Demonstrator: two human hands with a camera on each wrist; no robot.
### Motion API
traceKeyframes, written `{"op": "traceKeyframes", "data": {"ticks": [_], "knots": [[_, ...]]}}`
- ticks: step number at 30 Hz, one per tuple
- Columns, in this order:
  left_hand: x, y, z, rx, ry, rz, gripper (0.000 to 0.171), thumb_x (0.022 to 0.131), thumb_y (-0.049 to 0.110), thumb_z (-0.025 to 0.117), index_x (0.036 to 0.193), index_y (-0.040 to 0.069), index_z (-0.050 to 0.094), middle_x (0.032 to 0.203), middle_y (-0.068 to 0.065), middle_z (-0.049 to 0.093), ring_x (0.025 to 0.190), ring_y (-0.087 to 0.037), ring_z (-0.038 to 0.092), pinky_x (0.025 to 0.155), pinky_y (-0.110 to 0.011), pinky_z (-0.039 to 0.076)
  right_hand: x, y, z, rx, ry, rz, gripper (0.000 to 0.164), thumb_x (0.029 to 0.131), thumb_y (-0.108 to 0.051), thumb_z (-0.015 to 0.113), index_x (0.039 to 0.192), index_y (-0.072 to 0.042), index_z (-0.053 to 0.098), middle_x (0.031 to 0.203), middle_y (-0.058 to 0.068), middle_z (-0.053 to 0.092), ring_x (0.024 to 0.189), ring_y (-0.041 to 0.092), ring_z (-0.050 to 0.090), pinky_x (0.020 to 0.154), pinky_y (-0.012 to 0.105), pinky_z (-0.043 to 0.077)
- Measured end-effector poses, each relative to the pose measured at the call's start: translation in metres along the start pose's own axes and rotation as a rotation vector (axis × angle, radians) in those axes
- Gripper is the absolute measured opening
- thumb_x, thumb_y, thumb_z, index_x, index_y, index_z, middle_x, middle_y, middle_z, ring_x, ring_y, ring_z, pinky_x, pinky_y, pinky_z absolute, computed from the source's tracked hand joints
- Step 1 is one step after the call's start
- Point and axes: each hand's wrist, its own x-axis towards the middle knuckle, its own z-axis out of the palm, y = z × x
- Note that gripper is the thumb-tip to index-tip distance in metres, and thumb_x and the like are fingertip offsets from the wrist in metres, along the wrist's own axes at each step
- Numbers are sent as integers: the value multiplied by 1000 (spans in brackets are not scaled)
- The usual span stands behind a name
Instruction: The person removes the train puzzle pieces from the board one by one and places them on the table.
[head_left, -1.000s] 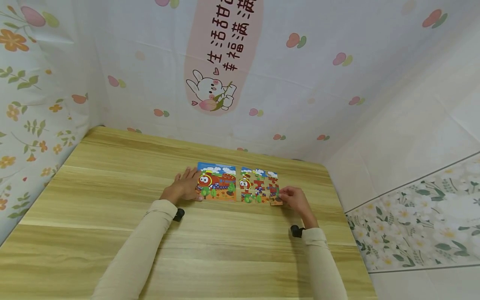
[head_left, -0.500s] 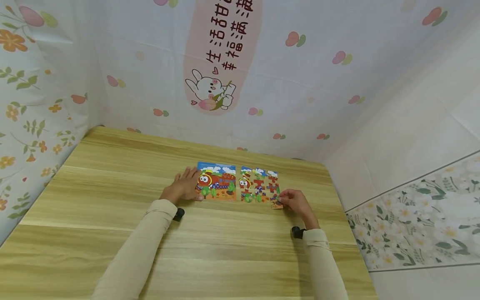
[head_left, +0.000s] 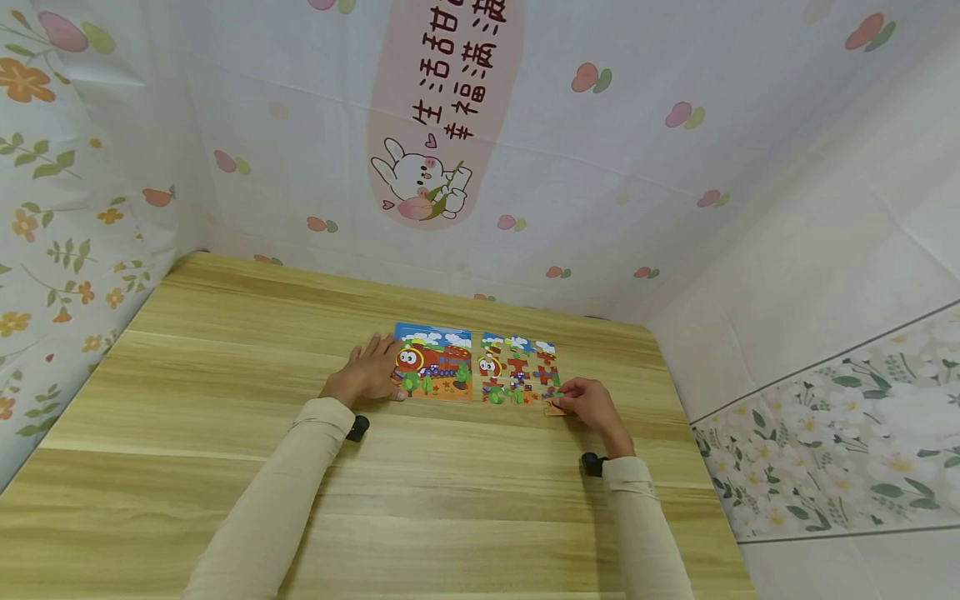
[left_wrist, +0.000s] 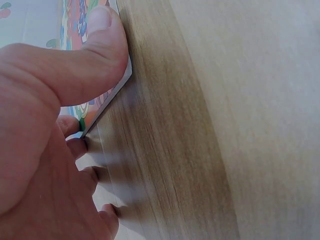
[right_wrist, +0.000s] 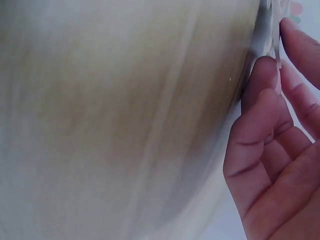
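A printed picture board (head_left: pixel 442 362) of a red train lies flat on the wooden table. My left hand (head_left: pixel 365 372) rests at its left side with fingers outstretched; in the left wrist view the thumb (left_wrist: pixel 107 37) lies over the card's edge. To the board's right, several jigsaw pieces (head_left: pixel 517 369) form a matching train picture with narrow gaps between some of them. At that picture's lower right corner, my right hand (head_left: pixel 596 406) pinches an orange-bottomed jigsaw piece (head_left: pixel 553 408) between thumb and fingers. The right wrist view shows it edge-on, its face mostly hidden.
The wooden table (head_left: pixel 420 500) reaches back to a white patterned wall cover (head_left: pixel 300 167). Floral sheeting (head_left: pixel 67 250) borders it on the left, and a tiled wall (head_left: pixel 825 433) stands at the right. A black wrist camera (head_left: pixel 593 464) sits below the right hand.
My right hand lowered the jigsaw piece slightly toward me, then shifted it a little up and right against the corner. The left hand and the picture board stayed put.
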Motion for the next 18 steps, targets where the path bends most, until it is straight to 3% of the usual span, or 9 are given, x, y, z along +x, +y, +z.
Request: {"op": "traceKeyframes", "data": {"ticks": [12,18], "knots": [[1,-1,1,11,0,2,98,92,32,71,158,-1,7,165,-24,-1,151,-44,-6,119,-63,0,-2,-7,2,-111,27,-21,18,91,-17,72,97,0,68,81,6,63,70,17,52,64,28,43],[1,0,1,15,2,1,99,91,33,72,158,-2,7,164,-24,-1,151,-44,-6,119,-64,1,-2,-10,3,-97,11,-9,16,91,-17,73,95,-2,67,79,5,62,68,16,53,64,29,43]]}}
